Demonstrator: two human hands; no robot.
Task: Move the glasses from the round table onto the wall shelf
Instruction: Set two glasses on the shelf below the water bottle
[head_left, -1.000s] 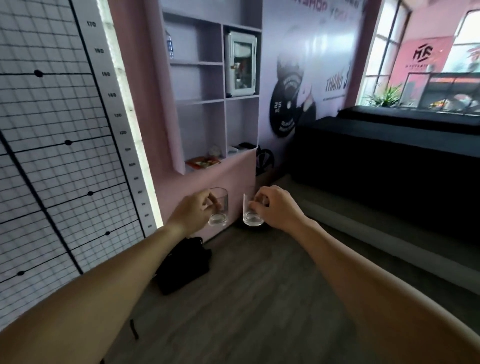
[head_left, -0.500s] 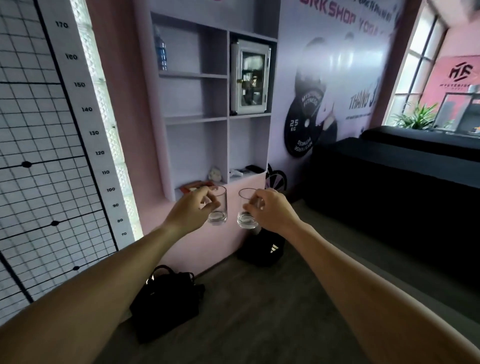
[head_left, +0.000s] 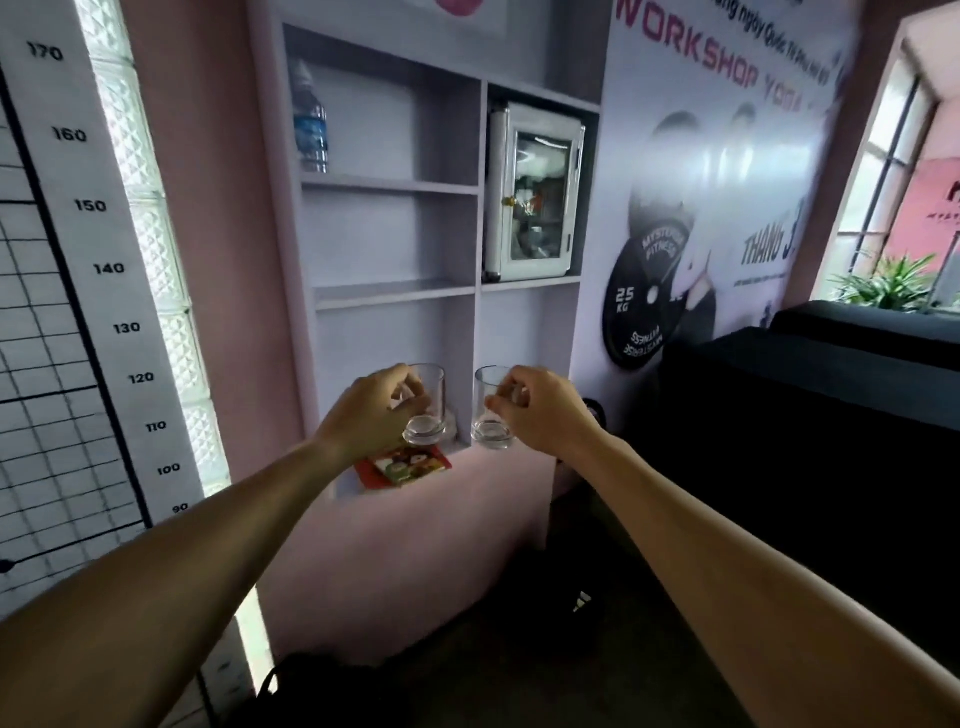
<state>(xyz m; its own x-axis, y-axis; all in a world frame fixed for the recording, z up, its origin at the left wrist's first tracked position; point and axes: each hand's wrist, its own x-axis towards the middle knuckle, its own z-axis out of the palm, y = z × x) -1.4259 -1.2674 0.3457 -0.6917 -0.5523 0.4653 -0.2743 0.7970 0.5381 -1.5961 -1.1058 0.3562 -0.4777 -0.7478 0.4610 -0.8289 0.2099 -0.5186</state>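
Pink wall, height chart (head_left: 78, 270) at left, wall shelf (head_left: 395, 291) ahead. Your left hand (head_left: 371, 413) grips one upright glass (head_left: 427, 405), fingers curled round it; your right hand (head_left: 537, 408) pinches the other glass (head_left: 488, 410). Both hang before the lowest bay, just above a red packet (head_left: 402, 467). Ledge lies forward and slightly down.

Daylight comes in from the window (head_left: 878, 171) on my right and through the glass-block strip (head_left: 150, 249) on my left, both blown out. The shelf unit (head_left: 395, 234) is evenly lit and soft. The floor (head_left: 467, 670) and black platform (head_left: 810, 441) are dim, detail lost. There's glare on the poster (head_left: 727, 171). Edges bend from the wide-angle lens, and the whole frame has slight motion blur.
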